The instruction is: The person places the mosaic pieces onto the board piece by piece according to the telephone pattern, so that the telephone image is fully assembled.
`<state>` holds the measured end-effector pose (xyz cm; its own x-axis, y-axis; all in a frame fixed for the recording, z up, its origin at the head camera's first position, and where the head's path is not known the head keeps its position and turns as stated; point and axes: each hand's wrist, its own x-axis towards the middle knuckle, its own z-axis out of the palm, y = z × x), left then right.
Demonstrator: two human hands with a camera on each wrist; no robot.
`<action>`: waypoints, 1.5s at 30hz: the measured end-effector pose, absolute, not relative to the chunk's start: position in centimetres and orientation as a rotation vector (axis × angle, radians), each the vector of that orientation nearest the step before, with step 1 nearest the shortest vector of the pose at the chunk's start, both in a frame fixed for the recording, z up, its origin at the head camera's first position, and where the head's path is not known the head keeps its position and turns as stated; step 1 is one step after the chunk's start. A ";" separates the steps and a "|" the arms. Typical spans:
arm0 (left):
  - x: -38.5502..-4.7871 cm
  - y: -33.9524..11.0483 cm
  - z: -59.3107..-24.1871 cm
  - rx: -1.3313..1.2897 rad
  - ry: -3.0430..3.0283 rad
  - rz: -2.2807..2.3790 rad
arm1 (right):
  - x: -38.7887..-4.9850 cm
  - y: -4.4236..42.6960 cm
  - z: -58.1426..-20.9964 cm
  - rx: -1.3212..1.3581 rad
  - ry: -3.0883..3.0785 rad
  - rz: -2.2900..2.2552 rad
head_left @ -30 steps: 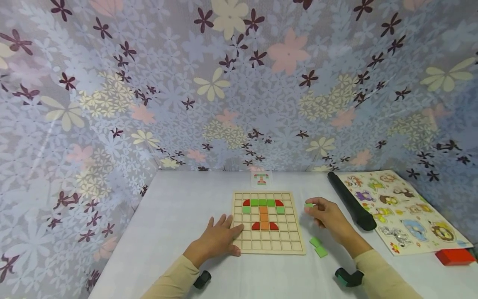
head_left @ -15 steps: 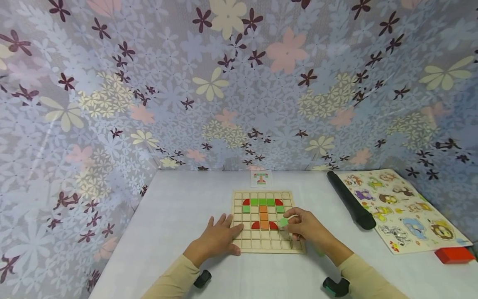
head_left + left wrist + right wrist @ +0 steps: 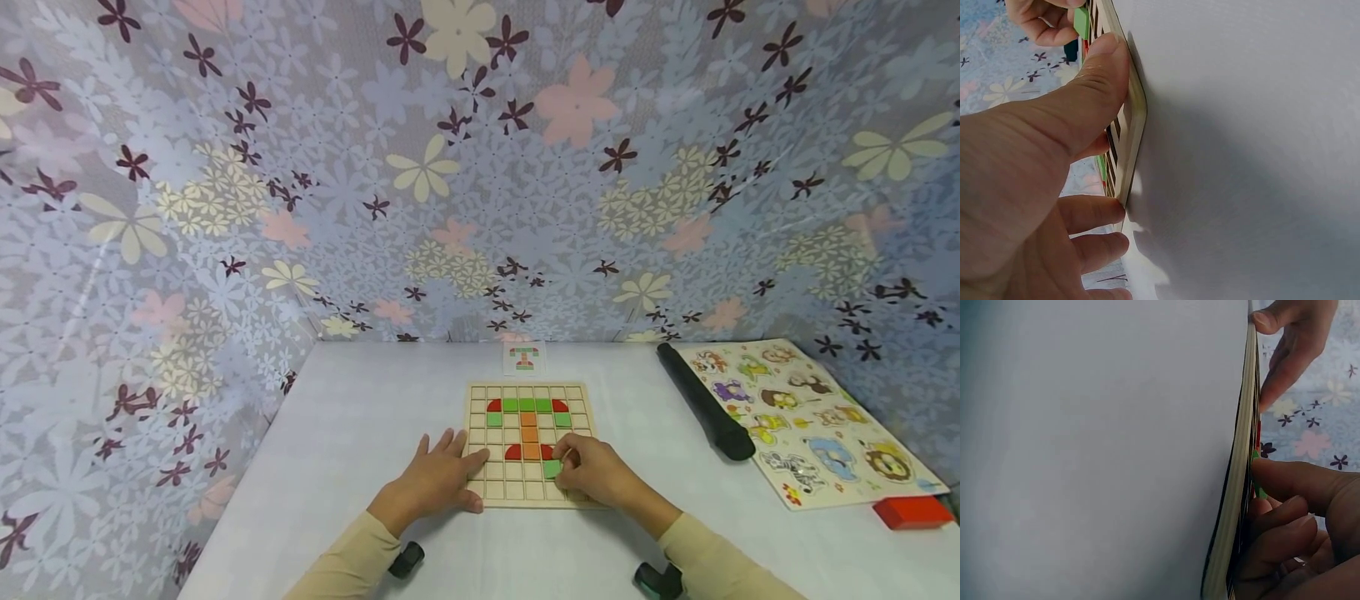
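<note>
A square wooden grid board lies on the white table. Red quarter-round pieces, green square tiles and orange squares form a T-like figure in its cells. My left hand rests on the board's left edge with fingers spread; in the left wrist view its thumb lies on the rim. My right hand pinches a green tile at a cell just below the lower right red piece. In the right wrist view that tile is partly covered by thumb and fingers.
A small pattern card lies behind the board. To the right are a black cylindrical object, an animal picture board and a red block. A flowered cloth hangs behind the table.
My right hand has carried the green tile leftward from beside the board to a cell below the red piece. Two loose green tiles at the right are now hidden. My left hand stays put.
</note>
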<state>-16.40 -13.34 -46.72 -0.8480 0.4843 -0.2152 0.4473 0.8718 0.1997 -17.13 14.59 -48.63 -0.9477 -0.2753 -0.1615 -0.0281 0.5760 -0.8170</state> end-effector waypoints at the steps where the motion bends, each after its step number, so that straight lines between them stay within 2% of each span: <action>1: -16.4 -13.4 -46.6 0.708 2.787 0.206 | -17.1 14.5 -48.7 -0.251 2.547 -1.298; 7: -16.4 -13.4 -46.5 0.705 2.781 0.214 | -17.5 15.4 -48.0 -0.210 2.557 -1.348; 15: -16.6 -13.3 -46.5 0.706 2.787 0.173 | -17.9 22.2 -44.3 -0.119 2.404 -1.737; 21: -16.6 -13.3 -46.1 0.703 2.789 0.172 | -16.7 25.6 -44.9 0.031 2.350 -1.717; 26: -16.7 -13.3 -46.2 0.688 2.785 0.178 | -16.3 25.6 -47.0 0.129 2.352 -1.557; 32: -16.6 -13.3 -46.7 0.675 2.764 0.176 | -15.6 24.9 -48.5 0.017 2.545 -1.280; 45: -16.6 -13.3 -46.9 0.692 2.776 0.165 | -15.2 23.7 -48.5 -0.007 2.661 -1.115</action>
<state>-16.55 -13.32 -46.92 -0.8479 0.4746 -0.2363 0.4433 0.8791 0.1753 -15.19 23.71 -48.46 -0.9674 -0.1023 -0.2317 0.0935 0.7061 -0.7019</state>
